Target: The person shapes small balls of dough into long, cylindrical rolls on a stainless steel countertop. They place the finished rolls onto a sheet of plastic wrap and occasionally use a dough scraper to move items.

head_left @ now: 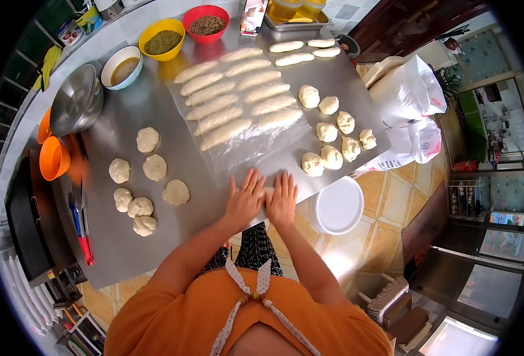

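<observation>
At the near edge of the steel table, my left hand [246, 194] and my right hand [281, 199] lie side by side, palms down, fingers stretched forward. A bit of pale dough [267, 190] shows between them; most of it is hidden under my hands. Just beyond my fingertips, a clear plastic sheet [226, 160] covers two rows of long dough rolls [226, 134]. Left of my hands sit several round dough pieces, the closest a flattish one [176, 192]. More dough lumps [332, 158] are grouped to the right, and several thin dough strips [294, 59] lie at the far right.
Along the back stand a white bowl [132, 74] of liquid, a yellow bowl [168, 50], a red bowl [214, 31], a propped phone [253, 16] and a metal tray [297, 25]. Metal bowls [75, 104] and tongs [84, 228] lie left. A white lidded bucket [339, 204] stands below the right edge.
</observation>
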{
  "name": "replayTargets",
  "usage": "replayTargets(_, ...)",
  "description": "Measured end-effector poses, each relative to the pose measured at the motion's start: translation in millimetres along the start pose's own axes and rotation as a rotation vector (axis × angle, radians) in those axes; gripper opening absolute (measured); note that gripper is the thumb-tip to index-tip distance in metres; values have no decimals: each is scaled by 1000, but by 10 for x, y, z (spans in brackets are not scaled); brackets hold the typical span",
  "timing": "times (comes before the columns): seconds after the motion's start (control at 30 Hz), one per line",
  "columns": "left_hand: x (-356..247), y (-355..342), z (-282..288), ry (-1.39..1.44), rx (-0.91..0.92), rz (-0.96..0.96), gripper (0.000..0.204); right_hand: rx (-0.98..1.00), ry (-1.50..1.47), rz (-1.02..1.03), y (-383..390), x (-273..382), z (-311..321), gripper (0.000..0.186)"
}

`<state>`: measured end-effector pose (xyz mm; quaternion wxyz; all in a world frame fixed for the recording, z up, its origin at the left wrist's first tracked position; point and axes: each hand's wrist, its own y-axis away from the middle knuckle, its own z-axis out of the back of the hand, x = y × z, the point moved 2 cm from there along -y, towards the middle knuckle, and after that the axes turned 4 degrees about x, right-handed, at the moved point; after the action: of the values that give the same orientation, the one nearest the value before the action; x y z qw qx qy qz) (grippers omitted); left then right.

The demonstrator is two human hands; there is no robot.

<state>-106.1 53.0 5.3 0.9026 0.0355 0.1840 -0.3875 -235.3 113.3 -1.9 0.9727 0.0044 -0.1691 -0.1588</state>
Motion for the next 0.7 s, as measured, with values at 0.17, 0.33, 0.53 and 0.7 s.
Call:
replayTargets(0.17, 223, -827, 47, -23, -238, 116, 59, -161, 46, 76, -941, 17, 175, 56)
replayTargets(0.33, 219, 424, -57, 73, 162, -57, 62, 63, -5, 267, 195, 40, 81, 65)
replayTargets(0.53, 472, 417, 424, 181, 29, 155, 64, 361, -27, 486, -197, 132, 396, 60)
replayTargets(0.7, 1451, 184, 359, 106, -358, 490, 72, 559, -302, 367, -486, 0, 497, 37)
